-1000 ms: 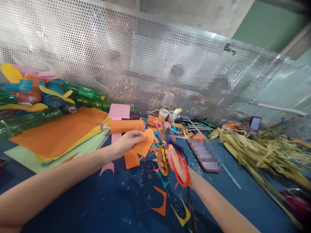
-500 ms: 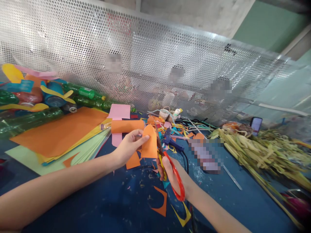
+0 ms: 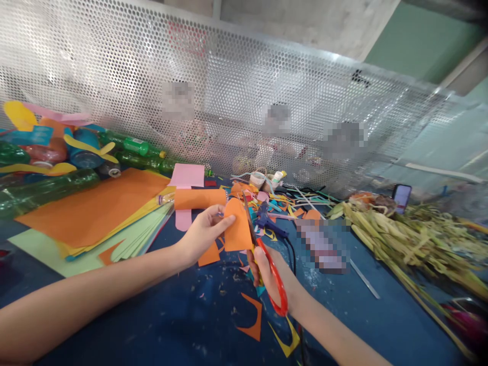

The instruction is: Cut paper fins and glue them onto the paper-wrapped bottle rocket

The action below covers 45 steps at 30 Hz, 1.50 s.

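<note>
Perforated screen (image 3: 236,91) is standing behind a blue table (image 3: 160,315). Orange paper piece (image 3: 238,231) is hanging above the tabletop, in front of the orange-wrapped bottle (image 3: 200,199). Left hand (image 3: 202,229) is pinching its left side, thumb on the near face, wrist extending inward. Right hand (image 3: 272,272) is closing around the handles of the scissors (image 3: 282,292), their blades pointing away beside the paper's right edge; blade contact: cannot tell. Judgement: paper is probably behaving as light, bendable and easily creased, its flat margin offering the best hold, away from the blades.
</note>
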Available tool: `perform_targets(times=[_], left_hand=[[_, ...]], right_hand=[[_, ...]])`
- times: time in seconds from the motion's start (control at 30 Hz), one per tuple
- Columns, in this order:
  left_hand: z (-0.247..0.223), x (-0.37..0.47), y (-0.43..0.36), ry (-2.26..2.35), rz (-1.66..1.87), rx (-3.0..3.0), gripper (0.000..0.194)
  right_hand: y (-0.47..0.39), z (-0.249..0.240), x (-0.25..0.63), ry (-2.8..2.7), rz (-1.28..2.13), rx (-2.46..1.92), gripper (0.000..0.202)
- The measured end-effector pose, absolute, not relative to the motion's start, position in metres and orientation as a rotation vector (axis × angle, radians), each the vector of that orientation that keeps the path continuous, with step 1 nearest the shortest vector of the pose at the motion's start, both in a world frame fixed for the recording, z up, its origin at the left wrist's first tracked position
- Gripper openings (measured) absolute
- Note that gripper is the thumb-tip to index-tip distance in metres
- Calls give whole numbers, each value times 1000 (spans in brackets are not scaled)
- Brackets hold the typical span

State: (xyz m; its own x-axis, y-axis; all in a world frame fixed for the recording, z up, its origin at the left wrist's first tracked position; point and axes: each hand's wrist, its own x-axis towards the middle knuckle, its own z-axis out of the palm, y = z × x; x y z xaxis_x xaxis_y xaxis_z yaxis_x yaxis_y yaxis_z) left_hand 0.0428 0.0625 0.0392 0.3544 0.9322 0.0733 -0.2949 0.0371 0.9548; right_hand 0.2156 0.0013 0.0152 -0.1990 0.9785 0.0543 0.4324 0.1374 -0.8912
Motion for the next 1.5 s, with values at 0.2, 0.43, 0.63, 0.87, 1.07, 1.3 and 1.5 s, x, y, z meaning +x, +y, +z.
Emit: perform_targets(times=[0.2,0.43,0.63,0.87,1.07,1.3,1.5], left_hand=[[37,42,64,712,1065,1175,27],[36,43,65,725,1068,1141,26],[37,42,67,743,1070,1105,28],[29,40,78,785,1110,1140,26],[17,35,93,806,1150,1240,26],[18,34,93,858,1157,1267,24],[16,34,95,861,1194,1249,28]], right_hand=[[3,20,214,-1737,988,-1411,43],[4,30,214,-1839,891,-1429,39],[10,24,218,-1845,709,-1585,40],[29,27,236,-2008,145,-1980,25],[31,17,238,-2145,102,-2025,23],[27,17,234,-2136,227,-1928,24],[32,21,239,-1951,589,-1752,32]])
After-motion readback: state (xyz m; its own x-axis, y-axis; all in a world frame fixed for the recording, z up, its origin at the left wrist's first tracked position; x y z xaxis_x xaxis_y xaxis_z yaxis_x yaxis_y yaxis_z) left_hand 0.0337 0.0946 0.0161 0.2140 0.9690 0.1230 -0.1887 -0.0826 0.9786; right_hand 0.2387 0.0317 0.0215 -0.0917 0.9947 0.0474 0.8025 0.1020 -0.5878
